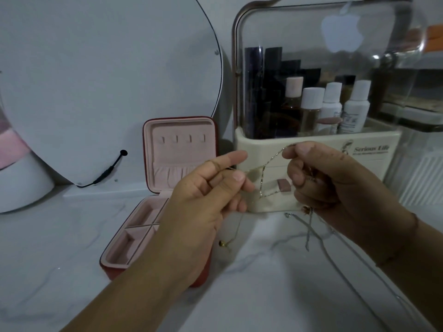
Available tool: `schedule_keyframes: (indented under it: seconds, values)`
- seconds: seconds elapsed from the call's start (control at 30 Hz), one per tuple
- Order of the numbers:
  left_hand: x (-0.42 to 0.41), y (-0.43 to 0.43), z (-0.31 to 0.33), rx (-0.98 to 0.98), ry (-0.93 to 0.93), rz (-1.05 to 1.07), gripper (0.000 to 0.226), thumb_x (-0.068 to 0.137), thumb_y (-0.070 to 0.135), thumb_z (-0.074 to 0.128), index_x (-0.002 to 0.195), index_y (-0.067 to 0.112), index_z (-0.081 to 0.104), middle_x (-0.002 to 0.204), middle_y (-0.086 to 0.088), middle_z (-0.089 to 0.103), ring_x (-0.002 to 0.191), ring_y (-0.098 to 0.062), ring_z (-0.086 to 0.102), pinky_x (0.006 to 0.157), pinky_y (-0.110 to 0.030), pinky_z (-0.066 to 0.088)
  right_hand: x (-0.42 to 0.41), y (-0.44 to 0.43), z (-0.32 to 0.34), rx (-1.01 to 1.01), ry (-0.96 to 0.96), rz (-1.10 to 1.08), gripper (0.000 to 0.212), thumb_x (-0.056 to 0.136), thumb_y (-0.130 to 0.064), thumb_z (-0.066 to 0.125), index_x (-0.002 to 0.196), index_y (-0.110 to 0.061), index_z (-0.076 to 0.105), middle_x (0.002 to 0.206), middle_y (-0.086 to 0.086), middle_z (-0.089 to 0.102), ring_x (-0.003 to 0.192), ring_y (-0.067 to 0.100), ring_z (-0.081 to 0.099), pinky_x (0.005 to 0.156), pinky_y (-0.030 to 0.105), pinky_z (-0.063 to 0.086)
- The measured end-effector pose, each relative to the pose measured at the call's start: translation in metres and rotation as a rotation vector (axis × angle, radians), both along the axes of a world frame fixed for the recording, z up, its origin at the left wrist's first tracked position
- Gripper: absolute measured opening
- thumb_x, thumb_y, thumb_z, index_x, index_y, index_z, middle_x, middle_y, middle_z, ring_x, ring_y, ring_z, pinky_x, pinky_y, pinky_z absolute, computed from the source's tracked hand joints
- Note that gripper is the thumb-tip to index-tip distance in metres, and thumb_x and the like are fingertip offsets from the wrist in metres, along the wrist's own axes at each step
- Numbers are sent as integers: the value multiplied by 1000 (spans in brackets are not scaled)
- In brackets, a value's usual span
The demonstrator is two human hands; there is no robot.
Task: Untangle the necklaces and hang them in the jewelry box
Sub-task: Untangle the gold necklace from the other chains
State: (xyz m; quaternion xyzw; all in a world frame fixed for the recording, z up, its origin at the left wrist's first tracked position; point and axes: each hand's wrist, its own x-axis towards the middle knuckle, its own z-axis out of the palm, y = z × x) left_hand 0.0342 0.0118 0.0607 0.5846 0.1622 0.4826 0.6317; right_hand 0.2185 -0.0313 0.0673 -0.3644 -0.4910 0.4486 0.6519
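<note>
A thin gold necklace chain point(268, 165) stretches between my two hands, above the white marble table. My left hand point(211, 188) pinches one part of it, index finger pointing right. My right hand point(318, 176) pinches the chain's upper end and grips a bunch of tangled chains point(309, 226) that hang below it onto the table. A small gold pendant point(223, 244) dangles under my left hand. The red jewelry box point(182, 149) stands open at left, its pink lid upright with a row of bare hooks point(182, 139); my left forearm covers part of its tray.
A cream cosmetics organizer point(311, 149) with a clear lid and several bottles stands right behind my hands. A round mirror point(107, 80) with a black cable leans at back left, beside a white and pink object point(21, 183). A silver chain point(359, 291) trails toward the front right.
</note>
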Motion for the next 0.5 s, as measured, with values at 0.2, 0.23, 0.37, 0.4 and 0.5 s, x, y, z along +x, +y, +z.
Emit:
schedule_keyframes:
  seconds: [0.2, 0.23, 0.37, 0.4, 0.5]
  values:
    - [0, 2, -2, -1, 178, 21, 31, 75, 18, 61, 105, 13, 67, 73, -4, 70, 55, -4, 48, 61, -19, 48, -2, -1, -1, 2, -21, -2, 19, 82, -26, 56, 79, -15, 71, 60, 6, 52, 35, 4, 22, 39, 19, 15]
    - [0, 2, -3, -25, 206, 12, 26, 76, 14, 63, 102, 13, 68, 75, -5, 71, 55, -4, 51, 63, -18, 50, -3, -1, -1, 8, -31, -9, 17, 83, -25, 58, 80, -14, 71, 60, 6, 52, 35, 4, 22, 40, 21, 14]
    - [2, 5, -8, -184, 293, -13, 16, 80, -7, 62, 91, 4, 64, 75, -10, 73, 51, -5, 54, 59, -17, 53, -3, -1, -2, 8, -46, -56, 19, 83, -24, 54, 81, -13, 69, 60, 6, 52, 37, 6, 22, 43, 22, 15]
    - [2, 5, -8, -210, 301, -9, 15, 81, -8, 62, 91, 2, 62, 74, -11, 73, 49, -5, 54, 58, -18, 53, -3, -1, -2, 17, -40, -52, 19, 83, -24, 54, 81, -13, 69, 60, 6, 51, 36, 6, 23, 40, 19, 18]
    - [3, 4, -8, -203, 329, 29, 11, 82, -4, 63, 90, 4, 61, 68, -9, 71, 47, -6, 50, 53, -17, 49, -1, 0, -1, 36, -40, -25, 17, 82, -26, 59, 82, -12, 69, 60, 5, 52, 35, 4, 24, 37, 16, 23]
